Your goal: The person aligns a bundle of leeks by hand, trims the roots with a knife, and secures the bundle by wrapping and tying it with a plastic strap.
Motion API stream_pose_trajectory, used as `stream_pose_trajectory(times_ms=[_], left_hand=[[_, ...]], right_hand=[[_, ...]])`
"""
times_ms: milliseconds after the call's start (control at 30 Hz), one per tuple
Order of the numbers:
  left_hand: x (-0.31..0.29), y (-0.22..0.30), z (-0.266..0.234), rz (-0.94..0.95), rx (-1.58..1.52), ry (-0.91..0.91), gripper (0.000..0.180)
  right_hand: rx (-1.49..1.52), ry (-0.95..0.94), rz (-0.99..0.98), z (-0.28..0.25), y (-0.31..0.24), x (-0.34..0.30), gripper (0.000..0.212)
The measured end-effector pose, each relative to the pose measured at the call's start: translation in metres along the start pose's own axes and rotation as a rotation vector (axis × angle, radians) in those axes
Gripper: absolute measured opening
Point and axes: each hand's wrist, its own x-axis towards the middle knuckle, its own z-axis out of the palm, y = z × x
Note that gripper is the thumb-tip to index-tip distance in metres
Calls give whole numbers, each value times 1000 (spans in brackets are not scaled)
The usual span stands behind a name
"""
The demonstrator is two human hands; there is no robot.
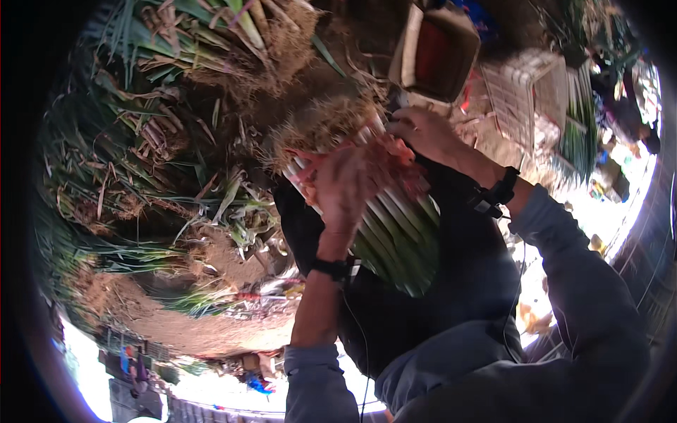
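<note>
A bundle of leeks [398, 243] lies across my lap, its pale roots [321, 127] pointing away and its green cut ends toward me. Around the white stems runs a crumpled pinkish-red strip [395, 158]. My left hand [343, 185] rests over the strip on the left side of the bundle, its fingers smeared by motion. At the far right edge of the stems, my right hand [427, 134] has its fingers bent and drawn together. What they pinch is too small to make out.
Loose leeks [130, 180] with roots and leaves pile up along the left. More rooted stalks [247, 42] lie at the far left. Beyond my right hand stand an open box [434, 53] and a pale slatted crate [525, 99], with long green leeks [580, 123] beside it.
</note>
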Motion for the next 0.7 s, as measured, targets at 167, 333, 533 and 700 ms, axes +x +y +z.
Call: stream_pose_trajectory(times_ms=[167, 333, 533, 700], left_hand=[[-57, -22, -37, -725, 149, 119, 49], [-80, -31, -43, -803, 25, 32, 55], [-119, -9, -28, -945, -183, -64, 49], [-122, -9, -33, -896, 59, -306, 48]], right_hand=[[160, -22, 22, 30, 2, -38, 35], [265, 45, -19, 43, 3, -44, 42], [187, -87, 86, 46, 32, -87, 34], [110, -238, 115, 43, 35, -96, 33]])
